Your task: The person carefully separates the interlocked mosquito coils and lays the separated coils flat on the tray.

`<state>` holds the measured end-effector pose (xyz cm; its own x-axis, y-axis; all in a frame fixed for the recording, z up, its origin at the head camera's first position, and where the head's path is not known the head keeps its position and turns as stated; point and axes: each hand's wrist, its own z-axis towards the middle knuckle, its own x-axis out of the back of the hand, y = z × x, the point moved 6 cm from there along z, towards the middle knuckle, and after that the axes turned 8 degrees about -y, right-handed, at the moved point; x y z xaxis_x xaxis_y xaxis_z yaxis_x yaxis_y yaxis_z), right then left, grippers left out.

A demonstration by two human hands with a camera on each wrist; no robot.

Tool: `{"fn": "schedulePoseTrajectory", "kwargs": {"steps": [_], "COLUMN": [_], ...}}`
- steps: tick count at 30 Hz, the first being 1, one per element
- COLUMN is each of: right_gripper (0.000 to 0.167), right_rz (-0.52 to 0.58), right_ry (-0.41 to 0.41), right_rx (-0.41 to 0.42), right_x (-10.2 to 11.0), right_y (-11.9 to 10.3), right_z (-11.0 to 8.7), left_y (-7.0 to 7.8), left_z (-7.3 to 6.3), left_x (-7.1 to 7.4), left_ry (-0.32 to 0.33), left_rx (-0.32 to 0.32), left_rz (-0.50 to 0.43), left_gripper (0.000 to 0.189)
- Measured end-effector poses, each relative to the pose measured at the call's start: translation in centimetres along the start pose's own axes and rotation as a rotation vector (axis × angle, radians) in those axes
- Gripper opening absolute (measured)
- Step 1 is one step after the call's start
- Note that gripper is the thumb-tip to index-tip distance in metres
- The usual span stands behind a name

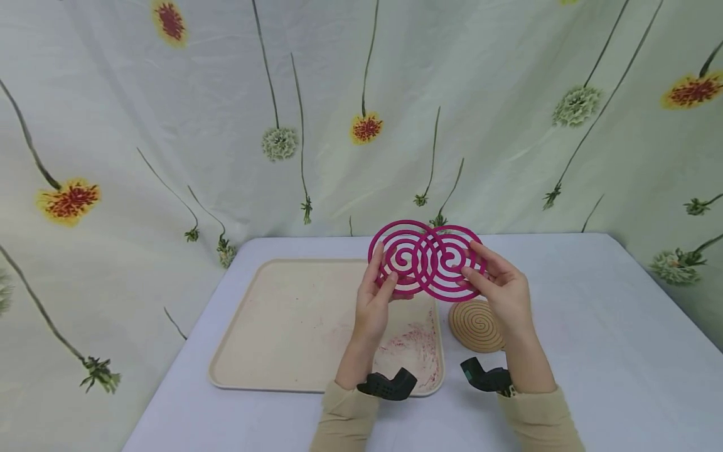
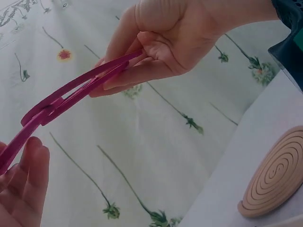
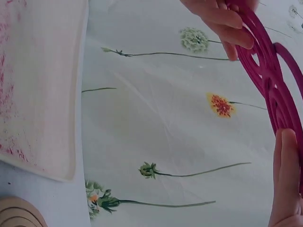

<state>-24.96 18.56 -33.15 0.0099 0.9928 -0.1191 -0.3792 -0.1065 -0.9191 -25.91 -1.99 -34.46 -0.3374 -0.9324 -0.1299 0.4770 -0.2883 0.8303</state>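
Pinching overlapped pink spirals (image 1: 427, 261) in left hand (image 1: 374, 301) and right hand (image 1: 508, 292), raised over far right corner of tray (image 1: 294, 326) in head view. Might snag or bend if tugged unevenly; could drop onto tan coil (image 1: 477, 326) if pinched too lightly.

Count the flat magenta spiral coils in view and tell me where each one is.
2: one flat magenta spiral coil held by the left hand, and a second magenta coil, overlapping the first, held by the right hand. Any stacked directly behind would be hidden.
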Motion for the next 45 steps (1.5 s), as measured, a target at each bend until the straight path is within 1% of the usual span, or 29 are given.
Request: {"fn": "schedulePoseTrajectory", "kwargs": {"steps": [2, 5, 6, 8, 9, 11, 14, 17, 19, 22, 25, 27, 28, 30, 32, 35, 38, 42, 44, 45], "right_gripper": [0.044, 0.040, 0.039, 0.035, 0.034, 0.032, 0.033, 0.035, 0.035, 0.034, 0.035, 0.036, 0.036, 0.037, 0.037, 0.036, 0.035, 0.034, 0.034, 0.035], "right_rz": [0.037, 0.039, 0.033, -0.012, -0.041, -0.107, -0.209, -0.286, -0.323, -0.339, -0.323, -0.321, -0.320, -0.324, -0.336, -0.356, -0.331, -0.228, -0.172, -0.106], "right_ry": [0.065, 0.142, 0.153, 0.138, 0.110, 0.021, -0.168, -0.340, -0.436, -0.570, -0.668, -0.690, -0.688, -0.661, -0.610, -0.502, -0.389, -0.256, -0.196, -0.183], "right_rx": [0.012, 0.022, 0.021, 0.016, 0.012, -0.003, -0.013, -0.020, -0.023, -0.041, -0.068, -0.077, -0.080, -0.088, -0.085, -0.070, -0.032, 0.027, 0.061, 0.099], "right_x": [-0.1, -0.2, -0.3, -0.3, -0.2, -0.1, 0.2, 0.6, 0.7, 0.6, 0.4, 0.4, 0.4, 0.2, 0.1, 0.0, -0.2, -0.6, -0.9, -0.9], "right_y": [0.1, 0.2, 0.2, 0.1, 0.0, -0.2, -0.5, -0.5, -0.4, -0.2, 0.0, 0.1, 0.2, 0.1, -0.1, -0.3, -0.5, -0.5, -0.5, -0.1], "right_z": [-0.1, -0.3, -0.3, -0.4, -0.4, -0.4, -0.4, -0.5, -0.7, -0.9, -1.2, -1.2, -1.2, -1.2, -1.1, -0.8, -0.6, -0.5, -0.5, -0.3], "left_y": [0.1, 0.2, 0.2, 0.2, 0.2, 0.2, 0.3, 0.2, 0.2, 0.0, -0.1, -0.1, -0.1, -0.1, 0.0, 0.1, 0.3, 0.5, 0.5, 0.5], "left_z": [0.0, 0.0, 0.0, 0.0, 0.0, 0.1, 0.1, -0.1, -0.2, -0.5, -0.7, -0.8, -0.9, -0.8, -0.7, -0.4, -0.2, 0.0, 0.0, 0.0], "left_x": [-0.1, 0.1, 0.2, 0.5, 0.6, 1.0, 1.4, 1.8, 2.0, 2.2, 2.2, 2.2, 2.2, 2.3, 2.5, 2.7, 2.9, 2.8, 2.7, 2.6], "left_ry": [0.020, 0.069, 0.079, 0.068, 0.050, -0.011, -0.127, -0.220, -0.271, -0.363, -0.448, -0.476, -0.478, -0.454, -0.401, -0.272, -0.135, 0.033, 0.110, 0.146], "left_rx": [-0.010, -0.030, -0.037, -0.049, -0.045, -0.031, 0.015, 0.066, 0.092, 0.110, 0.117, 0.120, 0.124, 0.123, 0.120, 0.109, 0.084, 0.029, 0.014, 0.008], "left_rz": [0.013, 0.030, 0.043, 0.047, 0.046, 0.038, 0.021, -0.001, 0.001, 0.014, 0.040, 0.059, 0.064, 0.083, 0.092, 0.095, 0.077, 0.047, 0.023, 0.009], "left_gripper": [0.060, 0.059, 0.059, 0.059, 0.060, 0.060, 0.058, 0.053, 0.052, 0.050, 0.047, 0.045, 0.043, 0.041, 0.041, 0.041, 0.039, 0.035, 0.033, 0.033]}}
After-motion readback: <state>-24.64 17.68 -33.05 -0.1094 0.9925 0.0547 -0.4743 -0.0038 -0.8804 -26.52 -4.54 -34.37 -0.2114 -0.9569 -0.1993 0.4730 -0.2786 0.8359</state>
